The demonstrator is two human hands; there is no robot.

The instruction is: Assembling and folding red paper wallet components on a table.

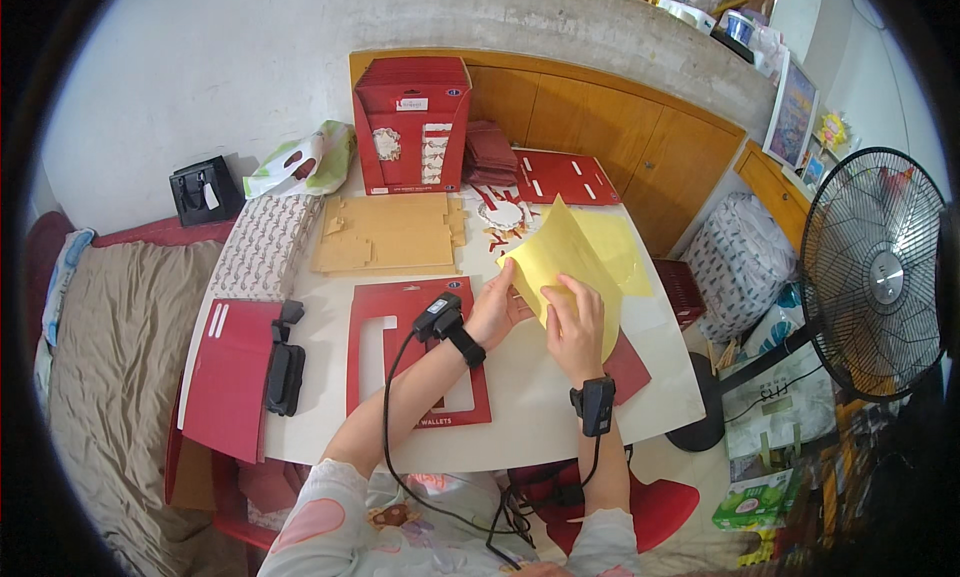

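Observation:
A yellow paper sheet (562, 252) is lifted and curved between my hands above the right part of the white table. At its left edge, my left hand (493, 309) grips it, thumb on the front. My right hand (577, 327) has bent fingers on the sheet's lower face; how firmly they pinch is hard to see. Behind it lies more yellow paper (628, 252). Partly under the right hand's side is a dark red paper piece (627, 370). A red die-cut card panel (478, 392) with rectangular openings lies flat beside my left forearm.
A tall red display box (412, 127) stands at the back, beside stacked dark red wallets (490, 155). Tan cardboard (385, 239), patterned sheets (262, 245), a red folded card (225, 377) and a black case (286, 377) occupy the left. A fan (885, 277) stands right. Cables hang from my wrists.

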